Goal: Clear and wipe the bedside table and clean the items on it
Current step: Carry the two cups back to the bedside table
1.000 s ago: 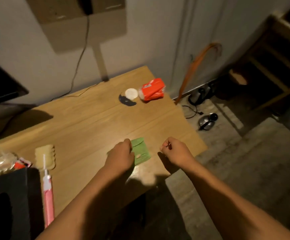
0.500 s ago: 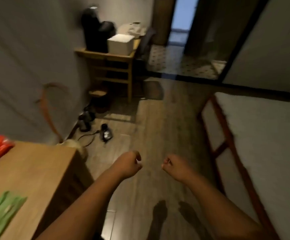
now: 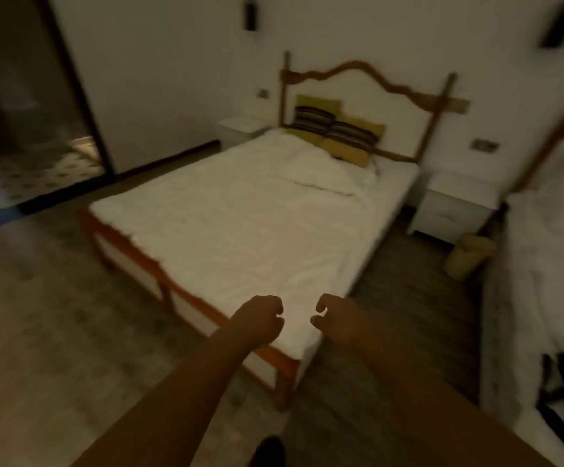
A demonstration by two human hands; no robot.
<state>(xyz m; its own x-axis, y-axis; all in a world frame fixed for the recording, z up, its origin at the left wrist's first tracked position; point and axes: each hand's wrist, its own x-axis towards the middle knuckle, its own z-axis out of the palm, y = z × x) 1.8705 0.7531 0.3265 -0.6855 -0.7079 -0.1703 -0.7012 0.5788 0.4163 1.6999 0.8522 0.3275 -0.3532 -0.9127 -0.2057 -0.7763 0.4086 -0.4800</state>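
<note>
White bed (image 3: 240,224) corner beneath left hand (image 3: 257,320), right hand (image 3: 339,320); fingers curled, empty.

Counting now: two beds, one straight ahead (image 3: 240,230) and one at the right edge (image 3: 550,251). Two white bedside tables, left (image 3: 240,128) and right (image 3: 455,207). Four cushions: two striped (image 3: 311,120) (image 3: 351,136), two plain yellow-green (image 3: 317,101) (image 3: 348,153). One white pillow (image 3: 324,173). One small bin (image 3: 469,256). Two hands, left (image 3: 257,320) and right (image 3: 339,320).

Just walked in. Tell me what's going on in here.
A person faces a made bed, left hand and right hand held out loosely curled, holding nothing. Nothing is being handled. A white bedside table stands to the bed's right, another to its left; what sits on them is too blurred to tell.
</note>
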